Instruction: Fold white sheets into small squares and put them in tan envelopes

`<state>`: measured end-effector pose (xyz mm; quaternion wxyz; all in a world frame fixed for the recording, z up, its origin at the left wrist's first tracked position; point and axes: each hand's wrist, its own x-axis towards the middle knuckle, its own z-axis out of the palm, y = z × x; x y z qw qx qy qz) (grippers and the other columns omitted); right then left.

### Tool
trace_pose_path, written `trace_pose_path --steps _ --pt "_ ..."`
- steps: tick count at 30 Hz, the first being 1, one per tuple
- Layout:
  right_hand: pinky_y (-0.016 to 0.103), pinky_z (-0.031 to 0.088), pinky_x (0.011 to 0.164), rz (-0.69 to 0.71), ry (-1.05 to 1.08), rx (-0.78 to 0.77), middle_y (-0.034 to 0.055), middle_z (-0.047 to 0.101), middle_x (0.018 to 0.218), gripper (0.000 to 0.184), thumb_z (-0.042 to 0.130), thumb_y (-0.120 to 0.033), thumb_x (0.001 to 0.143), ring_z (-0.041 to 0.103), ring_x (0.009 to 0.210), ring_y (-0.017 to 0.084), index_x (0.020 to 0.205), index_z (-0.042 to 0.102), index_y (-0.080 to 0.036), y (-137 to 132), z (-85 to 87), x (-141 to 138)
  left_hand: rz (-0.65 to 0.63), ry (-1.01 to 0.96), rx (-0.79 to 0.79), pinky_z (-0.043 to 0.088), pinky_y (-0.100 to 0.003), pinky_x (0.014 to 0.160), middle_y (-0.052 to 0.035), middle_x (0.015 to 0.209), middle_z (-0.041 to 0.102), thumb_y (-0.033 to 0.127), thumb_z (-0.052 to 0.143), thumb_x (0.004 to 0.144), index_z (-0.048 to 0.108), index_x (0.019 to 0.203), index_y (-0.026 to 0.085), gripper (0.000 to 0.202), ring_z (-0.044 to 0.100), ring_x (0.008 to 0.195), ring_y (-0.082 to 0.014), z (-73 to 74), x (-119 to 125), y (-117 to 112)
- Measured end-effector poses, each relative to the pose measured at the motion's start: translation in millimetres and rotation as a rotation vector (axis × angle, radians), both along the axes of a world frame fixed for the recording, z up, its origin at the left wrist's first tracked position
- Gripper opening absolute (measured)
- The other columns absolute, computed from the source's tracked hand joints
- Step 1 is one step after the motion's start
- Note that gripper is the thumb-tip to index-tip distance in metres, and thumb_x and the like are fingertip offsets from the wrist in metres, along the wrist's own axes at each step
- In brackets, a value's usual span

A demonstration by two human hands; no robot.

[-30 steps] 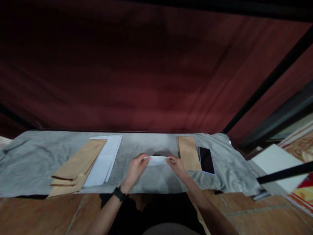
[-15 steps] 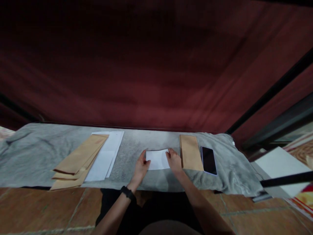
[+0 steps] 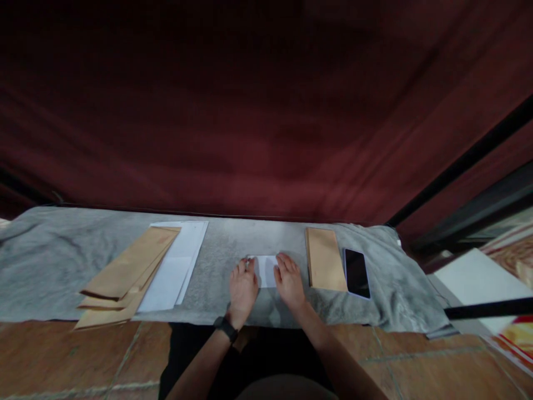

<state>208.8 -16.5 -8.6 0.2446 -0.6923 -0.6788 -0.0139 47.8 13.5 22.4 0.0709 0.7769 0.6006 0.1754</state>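
A folded white sheet of paper (image 3: 266, 268) lies on the grey cloth (image 3: 54, 266) in front of me. My left hand (image 3: 243, 289) rests flat on its left part, fingers stretched out. My right hand (image 3: 288, 282) lies flat on its right part, fingers also stretched. Both palms press down on the paper, so only a strip of it shows between them. A black band is on my left wrist.
A stack of brown envelopes (image 3: 125, 275) lies at the left over white sheets (image 3: 177, 266). Right of my hands lie another brown envelope pile (image 3: 325, 259) and a black phone (image 3: 357, 273). A dark red curtain hangs behind. A white board (image 3: 474, 278) is at far right.
The paper was held up between both hands, then laid flat on the cloth. Both hands have since moved inward onto it and now cover most of it.
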Motion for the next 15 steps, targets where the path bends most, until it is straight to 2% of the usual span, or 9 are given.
trace_pose_path --steps 3,6,10,15 --pt "0.042 0.033 0.117 0.071 -0.014 0.002 0.0124 0.052 0.149 0.045 0.041 -0.026 0.102 0.045 0.139 0.024 0.144 0.052 -0.013 -13 -8.5 -10 -0.141 0.090 0.088 0.037 -0.051 0.114 -0.0146 0.148 0.052 0.014 0.038 0.095 0.051 0.143 0.017 0.050 0.045 0.138 -0.0311 -6.7 11 -7" --pt "0.044 0.031 0.119 0.061 -0.050 -0.005 0.0134 0.045 0.154 0.050 0.038 -0.020 0.101 0.040 0.143 0.024 0.150 0.043 -0.011 -20 -13.6 -15 -0.265 0.116 0.061 0.028 -0.048 0.121 -0.0127 0.155 0.045 0.021 0.034 0.099 0.043 0.150 0.015 0.051 0.034 0.148 -0.0260 -19.7 20 -9" --pt "0.047 0.030 0.119 0.031 -0.089 -0.002 0.0155 0.042 0.156 0.051 0.038 -0.020 0.101 0.037 0.146 0.025 0.151 0.041 -0.009 -22 -13.8 -14 -0.259 0.120 0.027 0.025 -0.047 0.123 -0.0159 0.157 0.041 0.035 0.031 0.103 0.036 0.153 0.010 0.056 0.029 0.150 -0.0255 -32.2 17 -6" --pt "0.049 0.032 0.118 0.004 -0.119 -0.031 0.0180 0.042 0.155 0.053 0.042 -0.025 0.102 0.039 0.145 0.028 0.152 0.039 -0.007 -26 -9.5 -2 -0.220 0.055 0.026 0.024 -0.048 0.123 -0.0170 0.160 0.035 0.041 0.035 0.102 0.030 0.156 0.010 0.063 0.024 0.152 -0.0277 -35.3 5 -4"
